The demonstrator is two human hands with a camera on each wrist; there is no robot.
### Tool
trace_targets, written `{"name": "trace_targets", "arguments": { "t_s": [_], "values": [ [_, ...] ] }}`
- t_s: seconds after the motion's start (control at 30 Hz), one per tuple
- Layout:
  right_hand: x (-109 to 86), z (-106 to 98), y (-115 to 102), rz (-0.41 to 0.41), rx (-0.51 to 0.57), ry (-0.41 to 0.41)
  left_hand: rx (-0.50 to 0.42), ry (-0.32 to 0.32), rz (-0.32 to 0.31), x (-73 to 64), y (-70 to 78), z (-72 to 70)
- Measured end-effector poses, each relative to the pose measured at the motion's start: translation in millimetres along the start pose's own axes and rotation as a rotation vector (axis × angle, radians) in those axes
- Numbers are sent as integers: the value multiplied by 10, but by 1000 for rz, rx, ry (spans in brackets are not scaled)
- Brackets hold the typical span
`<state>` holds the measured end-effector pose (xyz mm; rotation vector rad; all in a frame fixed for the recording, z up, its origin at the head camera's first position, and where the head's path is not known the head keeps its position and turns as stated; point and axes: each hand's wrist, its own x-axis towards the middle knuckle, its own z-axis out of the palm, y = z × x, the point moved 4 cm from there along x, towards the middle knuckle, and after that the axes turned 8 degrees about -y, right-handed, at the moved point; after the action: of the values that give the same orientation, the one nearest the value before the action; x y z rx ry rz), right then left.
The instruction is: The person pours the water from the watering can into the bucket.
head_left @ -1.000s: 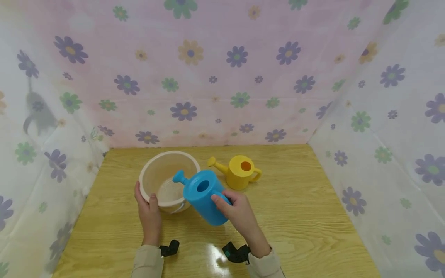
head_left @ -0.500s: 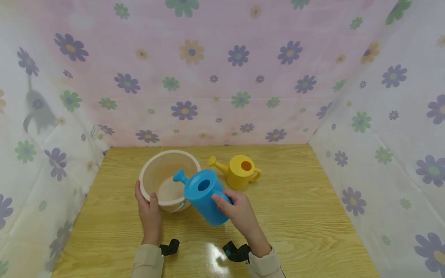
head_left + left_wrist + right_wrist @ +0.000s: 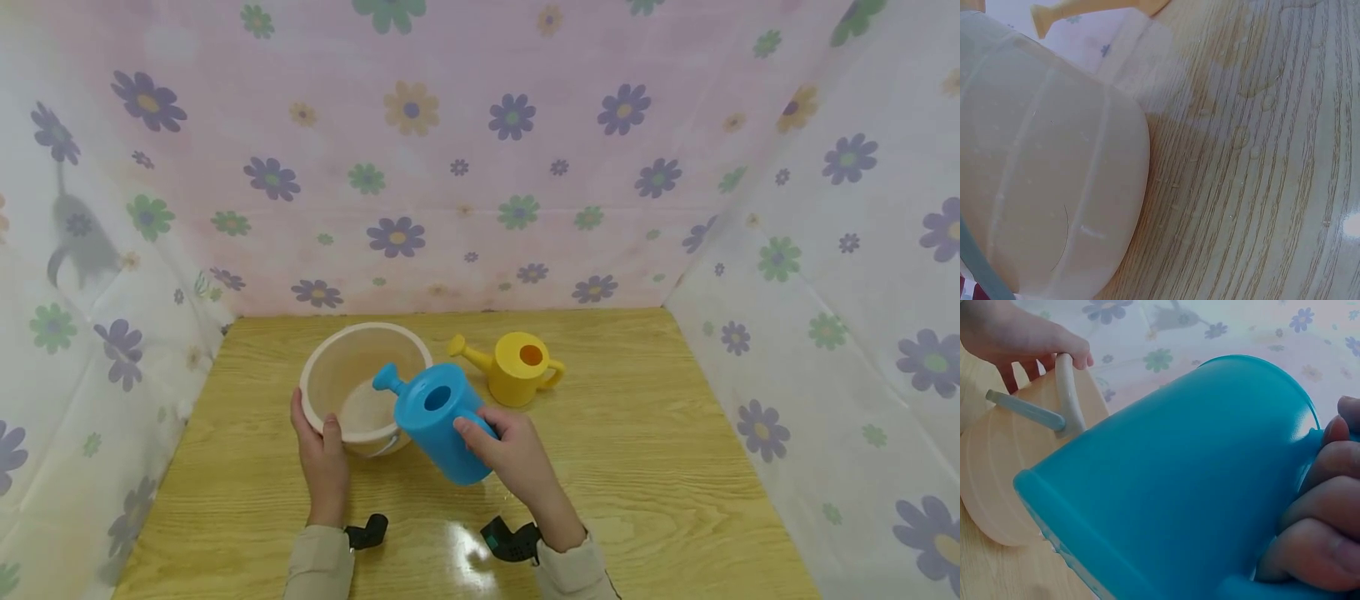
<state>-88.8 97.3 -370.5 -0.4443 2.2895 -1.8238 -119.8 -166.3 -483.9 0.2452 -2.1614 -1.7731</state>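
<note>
Blue watering can in curled right hand, bucket rim in pinching left hand

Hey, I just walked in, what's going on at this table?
A person's right hand grips the blue can by its handle, holding it tilted with the spout's end over the bucket. The left hand holds the bucket's rim. The yellow can stands on the table beyond the blue one, untouched. Drops lie on the tabletop, but I can't make out any water leaving the spout.
</note>
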Motion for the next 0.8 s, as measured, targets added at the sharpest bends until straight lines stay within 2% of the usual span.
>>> {"name": "trace_targets", "arguments": {
  "t_s": [0.43, 0.8],
  "values": [
    [-8, 16, 8, 38, 0, -25, -1, -11, -7, -7, 5, -2],
    [-25, 19, -21, -2, 4, -20, -5, -18, -18, -18, 9, 0]
  ]
}}
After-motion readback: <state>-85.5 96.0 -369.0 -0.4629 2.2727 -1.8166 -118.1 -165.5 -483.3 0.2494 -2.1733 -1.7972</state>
